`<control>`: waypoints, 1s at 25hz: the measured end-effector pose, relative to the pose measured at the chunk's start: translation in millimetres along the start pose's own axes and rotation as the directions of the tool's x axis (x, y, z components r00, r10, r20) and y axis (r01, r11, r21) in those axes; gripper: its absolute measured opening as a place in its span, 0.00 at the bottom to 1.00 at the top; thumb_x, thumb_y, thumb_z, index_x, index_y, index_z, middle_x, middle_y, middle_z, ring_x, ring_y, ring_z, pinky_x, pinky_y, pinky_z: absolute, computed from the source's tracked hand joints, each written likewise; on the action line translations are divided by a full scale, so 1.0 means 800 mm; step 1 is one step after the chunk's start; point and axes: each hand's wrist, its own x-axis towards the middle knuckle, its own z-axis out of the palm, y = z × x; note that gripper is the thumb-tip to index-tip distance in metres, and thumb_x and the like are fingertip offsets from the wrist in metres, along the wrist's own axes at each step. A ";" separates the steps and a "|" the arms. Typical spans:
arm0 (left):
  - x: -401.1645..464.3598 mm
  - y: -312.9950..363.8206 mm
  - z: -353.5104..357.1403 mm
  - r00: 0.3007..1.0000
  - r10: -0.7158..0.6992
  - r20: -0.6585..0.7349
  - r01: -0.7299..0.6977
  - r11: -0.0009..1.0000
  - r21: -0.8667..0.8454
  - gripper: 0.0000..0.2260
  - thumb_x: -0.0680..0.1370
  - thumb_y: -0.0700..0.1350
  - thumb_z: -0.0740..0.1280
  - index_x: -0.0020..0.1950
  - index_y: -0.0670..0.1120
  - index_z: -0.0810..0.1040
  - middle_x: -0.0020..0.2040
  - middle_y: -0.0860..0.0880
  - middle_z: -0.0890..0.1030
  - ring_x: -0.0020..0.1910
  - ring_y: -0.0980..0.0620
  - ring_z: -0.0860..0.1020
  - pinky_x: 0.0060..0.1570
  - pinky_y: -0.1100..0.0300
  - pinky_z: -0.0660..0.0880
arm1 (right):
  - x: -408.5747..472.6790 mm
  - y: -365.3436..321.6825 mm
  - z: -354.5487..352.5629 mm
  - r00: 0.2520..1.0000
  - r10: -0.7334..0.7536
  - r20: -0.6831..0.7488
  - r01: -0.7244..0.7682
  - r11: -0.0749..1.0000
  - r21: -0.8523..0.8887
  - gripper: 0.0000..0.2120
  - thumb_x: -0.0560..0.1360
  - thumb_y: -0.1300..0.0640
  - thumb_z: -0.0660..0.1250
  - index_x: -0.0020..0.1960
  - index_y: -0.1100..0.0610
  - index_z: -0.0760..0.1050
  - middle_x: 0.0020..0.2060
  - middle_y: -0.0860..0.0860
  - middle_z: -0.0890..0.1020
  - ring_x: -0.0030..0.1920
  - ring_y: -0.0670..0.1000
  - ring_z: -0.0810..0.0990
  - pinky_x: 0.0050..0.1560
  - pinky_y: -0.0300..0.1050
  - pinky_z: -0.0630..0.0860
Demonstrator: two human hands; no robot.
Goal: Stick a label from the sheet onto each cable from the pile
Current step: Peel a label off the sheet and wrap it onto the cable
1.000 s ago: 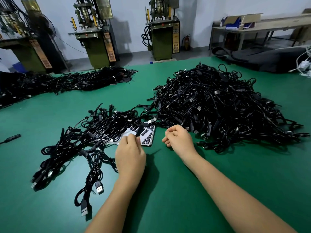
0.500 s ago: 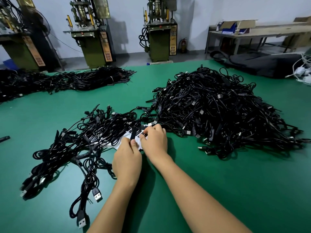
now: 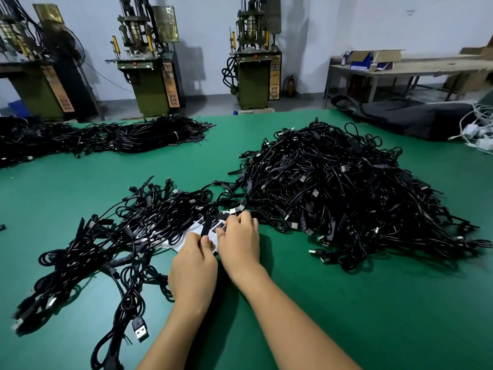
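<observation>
A white label sheet with black printed labels lies on the green table, partly under black cables. My left hand pinches a black cable part that lies across the sheet. My right hand rests on the sheet beside it, fingertips curled down on the labels; whether it grips a label is hidden. A big pile of black cables rises to the right. A flatter spread of black cables lies to the left.
Another long heap of black cables lies at the table's far left. Three green machines stand behind the table. A black bag and white cables sit at the far right, with a workbench beyond.
My right hand came left from beside the big pile onto the label sheet, next to my left hand. My left hand stayed on the cable at the sheet.
</observation>
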 end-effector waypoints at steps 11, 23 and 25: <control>0.001 0.002 -0.003 0.996 -0.091 -0.001 0.091 0.994 -0.068 0.11 0.83 0.49 0.56 0.40 0.53 0.68 0.45 0.58 0.83 0.43 0.49 0.77 0.40 0.55 0.69 | 0.008 0.009 -0.014 0.986 0.164 0.038 -0.168 0.948 0.270 0.11 0.74 0.65 0.61 0.52 0.59 0.80 0.53 0.54 0.74 0.50 0.55 0.77 0.51 0.40 0.69; 0.001 0.003 -0.002 0.996 -0.094 0.000 0.094 0.995 -0.037 0.09 0.82 0.50 0.55 0.46 0.52 0.71 0.45 0.59 0.83 0.46 0.49 0.77 0.40 0.56 0.68 | 0.013 0.002 -0.010 0.987 0.160 0.030 -0.163 0.970 0.182 0.05 0.77 0.59 0.64 0.48 0.58 0.78 0.53 0.53 0.72 0.52 0.58 0.76 0.54 0.45 0.72; 0.001 0.004 -0.002 0.996 -0.092 0.000 0.092 0.995 -0.037 0.08 0.82 0.50 0.55 0.46 0.52 0.71 0.45 0.59 0.83 0.46 0.50 0.78 0.40 0.56 0.69 | 0.013 0.002 -0.009 0.984 0.177 0.022 -0.178 0.968 0.175 0.05 0.77 0.60 0.63 0.48 0.58 0.78 0.54 0.54 0.73 0.54 0.58 0.75 0.55 0.46 0.72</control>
